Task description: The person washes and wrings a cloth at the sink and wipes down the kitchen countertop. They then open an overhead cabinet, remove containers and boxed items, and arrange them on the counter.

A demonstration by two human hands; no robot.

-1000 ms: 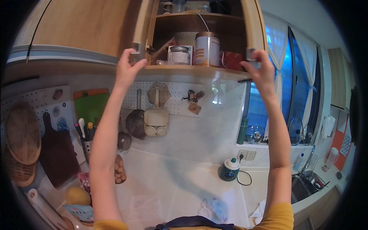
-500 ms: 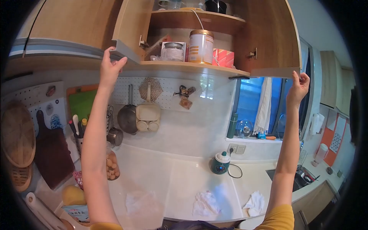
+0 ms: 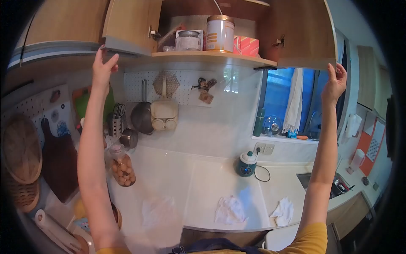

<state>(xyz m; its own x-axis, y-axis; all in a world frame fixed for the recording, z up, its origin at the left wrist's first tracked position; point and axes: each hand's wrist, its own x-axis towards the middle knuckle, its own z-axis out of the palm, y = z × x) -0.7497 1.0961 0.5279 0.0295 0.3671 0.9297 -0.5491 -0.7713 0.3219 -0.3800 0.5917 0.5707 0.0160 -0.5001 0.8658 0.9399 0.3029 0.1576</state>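
Observation:
Both doors of an upper cabinet stand wide open. My left hand is raised at the lower outer corner of the left door, its fingers at the edge and its thumb apart. On the other side, my right hand pinches the lower outer corner of the right door. Between the doors, the shelf bears a grey-lidded jar, a tall white can with a gold lid and a red box.
Below are a counter with a jar of eggs, a green and white electric pot and white cloths. A pan hangs on the wall. A sink lies at the right.
The two doors have swung outward, with my hands moving apart along with them. The view has tilted lower, showing more of the counter.

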